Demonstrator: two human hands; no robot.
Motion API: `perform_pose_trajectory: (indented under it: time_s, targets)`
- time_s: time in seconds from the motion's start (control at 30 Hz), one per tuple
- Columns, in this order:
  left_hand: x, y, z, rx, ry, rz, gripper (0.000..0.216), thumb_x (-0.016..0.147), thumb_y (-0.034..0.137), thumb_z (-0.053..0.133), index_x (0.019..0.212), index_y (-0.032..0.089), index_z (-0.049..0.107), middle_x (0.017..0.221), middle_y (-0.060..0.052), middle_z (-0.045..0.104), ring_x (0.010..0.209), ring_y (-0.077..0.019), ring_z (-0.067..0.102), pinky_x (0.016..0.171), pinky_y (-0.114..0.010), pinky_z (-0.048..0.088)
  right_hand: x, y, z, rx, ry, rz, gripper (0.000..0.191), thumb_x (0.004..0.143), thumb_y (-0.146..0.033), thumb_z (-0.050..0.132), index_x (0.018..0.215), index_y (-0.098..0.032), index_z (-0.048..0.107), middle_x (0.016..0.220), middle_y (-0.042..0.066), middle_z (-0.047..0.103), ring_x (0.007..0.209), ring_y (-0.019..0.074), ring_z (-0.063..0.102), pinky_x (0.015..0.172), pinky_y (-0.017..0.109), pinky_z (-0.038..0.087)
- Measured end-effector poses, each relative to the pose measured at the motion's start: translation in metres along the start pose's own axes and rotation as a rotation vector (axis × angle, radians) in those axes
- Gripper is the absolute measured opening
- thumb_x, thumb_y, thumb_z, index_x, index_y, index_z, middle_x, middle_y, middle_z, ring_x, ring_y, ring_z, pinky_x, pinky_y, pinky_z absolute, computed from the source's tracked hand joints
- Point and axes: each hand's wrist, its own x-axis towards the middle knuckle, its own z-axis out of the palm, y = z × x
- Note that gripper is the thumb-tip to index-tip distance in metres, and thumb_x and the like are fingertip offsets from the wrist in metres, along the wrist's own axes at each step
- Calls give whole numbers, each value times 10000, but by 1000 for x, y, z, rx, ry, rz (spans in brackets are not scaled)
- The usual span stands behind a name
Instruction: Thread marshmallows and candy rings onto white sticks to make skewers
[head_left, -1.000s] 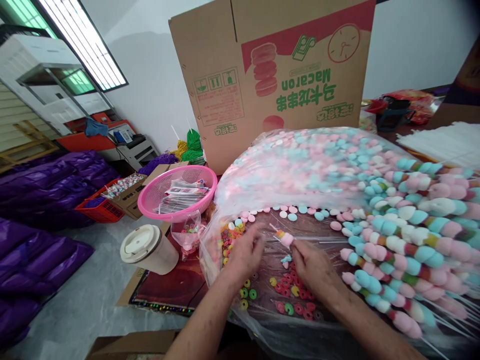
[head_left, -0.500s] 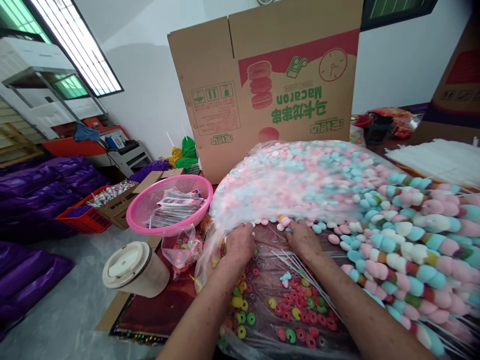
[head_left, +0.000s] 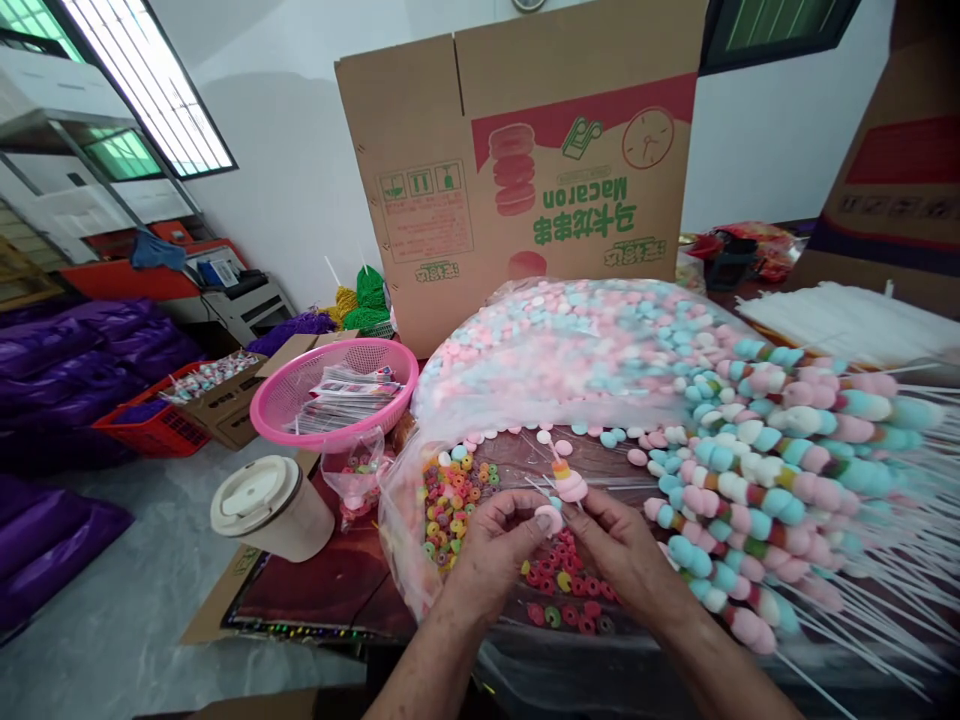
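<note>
My left hand [head_left: 491,550] pinches a pale pink marshmallow [head_left: 550,519] between thumb and fingers. Right beside it, my right hand [head_left: 626,550] is closed on a candy skewer [head_left: 571,488] that carries pink marshmallow and orange-yellow pieces near its tip; most of its stick is hidden. Several thin sticks show just behind my fingers. Below my hands lie red gummy rings [head_left: 574,580], while mixed-colour gummy rings [head_left: 450,500] are heaped to the left. A big mound of pink, blue and white marshmallows [head_left: 570,350] in clear plastic rises behind.
Finished-looking marshmallow skewers [head_left: 780,500] are stacked at the right, white sticks pointing outward. A pink basket [head_left: 262,410] holds printed wrappers. Near it are a lidded cup [head_left: 300,520] and a small bag of rings [head_left: 356,490]. Behind the mound stands a large cardboard box [head_left: 427,120].
Both hands have drawn back from the mound's edge and come together. A pink marshmallow now shows in my left fingers, and the skewer is raised in my right hand.
</note>
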Motion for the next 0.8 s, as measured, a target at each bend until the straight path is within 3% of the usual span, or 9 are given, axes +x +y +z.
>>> perform_pose_trajectory:
  time_s: [0.33,0.43,0.53,0.67,0.8]
  targets:
    - [-11,-10,2,291,73,254,162,687,294,663,763,151,660,820,-48,599,787,-149,534,700,-242,422,-19,-1,0,103,13,18,264,745,-440,557,819,-194,619,428,-88,322,405,67,283,388,188,226]
    - [-13,-8,8,198,70,210,175,685,294,668,781,152,630,753,-26,600,707,-121,538,661,-226,427,-24,-5,-2,163,-57,57,288,749,-447,555,871,-194,615,446,-91,315,398,55,240,379,186,191]
    - [-14,-6,14,70,88,162,297,662,284,690,922,169,602,809,-33,633,733,-131,569,689,-241,447,-27,-8,-2,231,-101,96,298,728,-426,596,911,-190,598,471,-95,317,399,43,218,373,183,169]
    - [-14,-7,18,56,-21,132,352,704,305,650,1018,151,617,970,-83,654,928,-198,576,859,-324,428,-25,-4,3,403,-73,141,332,706,-428,627,917,-179,570,457,-115,304,374,24,185,355,173,149]
    - [-13,-13,17,59,-17,137,338,691,293,662,995,148,641,955,-76,671,917,-204,588,858,-330,439,-20,3,10,498,-2,182,352,691,-439,636,912,-177,554,435,-123,332,344,18,178,338,166,141]
